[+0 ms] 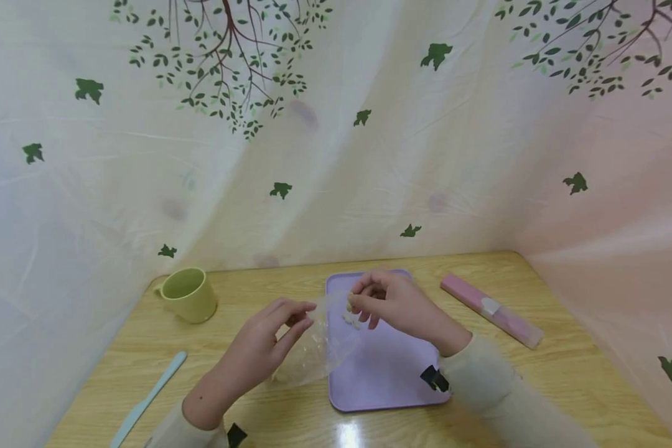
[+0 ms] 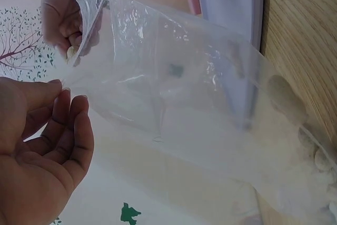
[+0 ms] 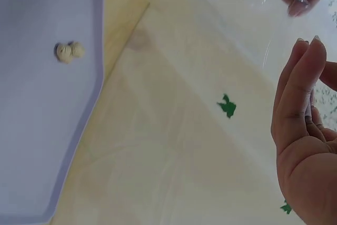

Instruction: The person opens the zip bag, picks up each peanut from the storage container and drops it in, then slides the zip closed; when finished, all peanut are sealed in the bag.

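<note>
The left hand (image 1: 266,339) pinches the rim of a clear bag (image 1: 305,361) — nut-like pieces (image 2: 287,98) show only hazily in its bottom. Farther right, the right hand (image 1: 394,305) pinches a pale piece (image 2: 71,52) by the mouth, over the purple tray (image 1: 386,379), where another piece (image 3: 68,51) lies far left. Pieces are probably passing between bag and tray — direction unclear; next, the mouth likely needs holding wide.

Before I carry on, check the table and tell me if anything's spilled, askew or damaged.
Nothing stands out. The left hand pinches the clear plastic bag, the right hand pinches what looks like a peanut, similar pieces lie on the lilac tray, and the yellow-green mug stands upright.
</note>
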{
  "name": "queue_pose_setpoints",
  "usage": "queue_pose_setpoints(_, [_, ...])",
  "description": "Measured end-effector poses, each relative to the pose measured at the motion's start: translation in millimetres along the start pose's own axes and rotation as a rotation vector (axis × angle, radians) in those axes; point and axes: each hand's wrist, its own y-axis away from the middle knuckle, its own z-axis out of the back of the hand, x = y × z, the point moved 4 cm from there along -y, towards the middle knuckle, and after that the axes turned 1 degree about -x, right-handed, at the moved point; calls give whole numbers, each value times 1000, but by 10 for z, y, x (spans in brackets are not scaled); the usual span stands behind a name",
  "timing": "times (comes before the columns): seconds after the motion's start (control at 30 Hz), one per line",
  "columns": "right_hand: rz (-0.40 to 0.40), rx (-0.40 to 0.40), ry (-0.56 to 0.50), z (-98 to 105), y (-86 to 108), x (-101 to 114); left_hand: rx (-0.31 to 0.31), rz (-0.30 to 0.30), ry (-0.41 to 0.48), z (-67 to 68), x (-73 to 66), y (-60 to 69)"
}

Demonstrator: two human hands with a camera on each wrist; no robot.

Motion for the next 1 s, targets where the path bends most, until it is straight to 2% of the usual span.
queue_pose_setpoints(0.1, [16,11,6,-85,35,44,0,-3,1,6,0,-2])
queue_pose_setpoints(0.3, [0,31,22,-190,53,65,0,-3,1,16,-5,-7])
queue_pose_setpoints(0.57, [-18,45,11,-230,63,24,5,-1,8,20,-11,-4])
queue_pose_setpoints(0.83, [-11,-9,19,-128,61,-30,9,9,5,10,-8,-1])
queue_pose_setpoints(1.0, [-56,-91,20,-14,17,-105,7,5,0,3,-12,1])
